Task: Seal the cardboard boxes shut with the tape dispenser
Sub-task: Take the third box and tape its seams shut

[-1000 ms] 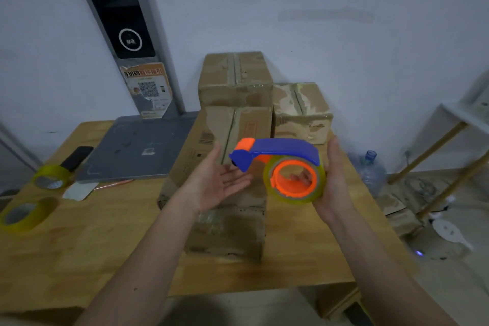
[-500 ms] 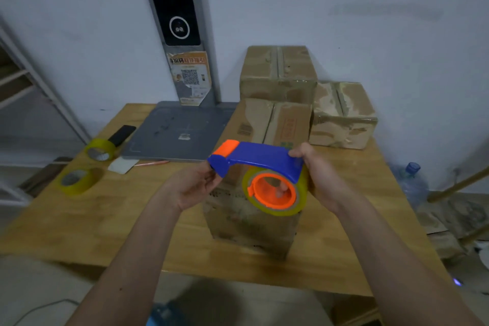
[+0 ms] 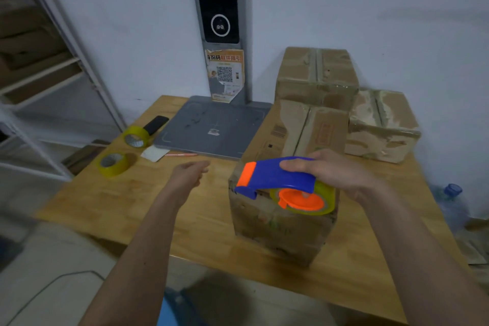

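Note:
My right hand (image 3: 334, 176) grips the blue and orange tape dispenser (image 3: 280, 180) by its handle, over the near end of a long cardboard box (image 3: 288, 145) lying on the wooden table (image 3: 148, 206). A yellowish tape roll sits in the dispenser. The dispenser's orange front end points left, at the box's near left corner. My left hand (image 3: 189, 176) hovers left of the box with loosely curled fingers and holds nothing. Two more cardboard boxes stand behind: a tall box (image 3: 316, 75) against the wall and a lower box (image 3: 382, 124) to its right.
Two spare yellow tape rolls (image 3: 135, 136) (image 3: 113, 164) lie at the table's left edge beside a black phone (image 3: 156, 124). A grey flat scale (image 3: 211, 127) with an upright screen post (image 3: 221, 21) sits at the back. White shelving stands on the left, a water bottle (image 3: 449, 198) on the right.
My left hand let go of the dispenser's front and drew away to the left. My right hand lowered the dispenser toward the box's near end. The camera view shifted left.

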